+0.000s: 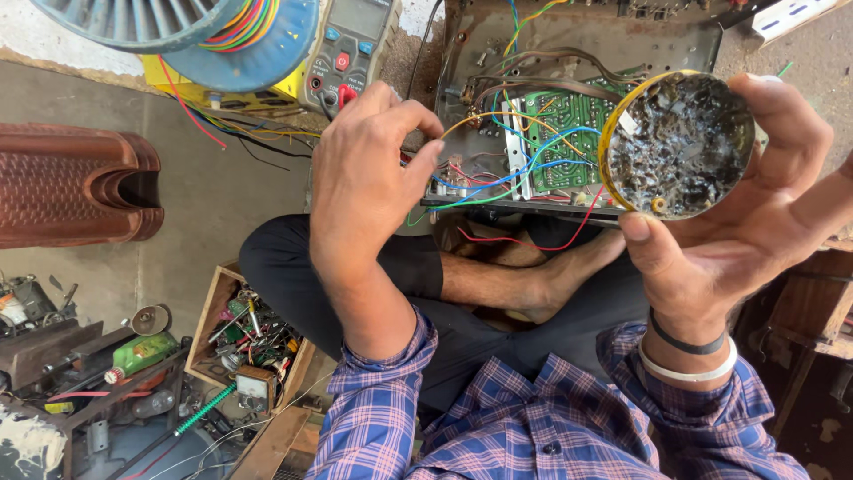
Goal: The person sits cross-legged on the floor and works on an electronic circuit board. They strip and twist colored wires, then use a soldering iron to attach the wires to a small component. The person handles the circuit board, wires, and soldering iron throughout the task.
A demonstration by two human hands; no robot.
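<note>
- Your right hand (746, 213) holds up a round, shallow yellow-rimmed metal tin (677, 145) filled with dark, glistening, lumpy paste; fingers curl over its top and right edge, the thumb presses its lower left rim, and the open face is turned toward you.
- The tin sits at the right of the view, raised in front of the right end of the opened grey metal chassis (577, 44), partly covering it.
- Your left hand (369, 178) reaches toward the chassis, thumb and forefinger pinched together close on a thin yellow wire (498, 117) at the left side of the electronics; whether the wire is actually gripped cannot be told.
- Inside the chassis lies a green printed circuit board (569, 133), crossed by blue, yellow, red and green wires.
- You sit cross-legged in dark trousers and a blue-and-purple checked shirt (498, 427), a bare foot (560, 276) showing below the chassis.
- Your right wrist carries a white bangle (689, 372) and a dark band just above it.
- Behind your left hand stands a grey handheld multimeter (351, 44) with red and blue buttons, beside a blue plastic spool (222, 36) wound with coloured wires.
- At lower left, a small wooden box (222, 302) holds mixed tools and parts; near it lies a green-handled screwdriver (204, 409).
- A brown ribbed casing (71, 187) rests on the floor at far left.
</note>
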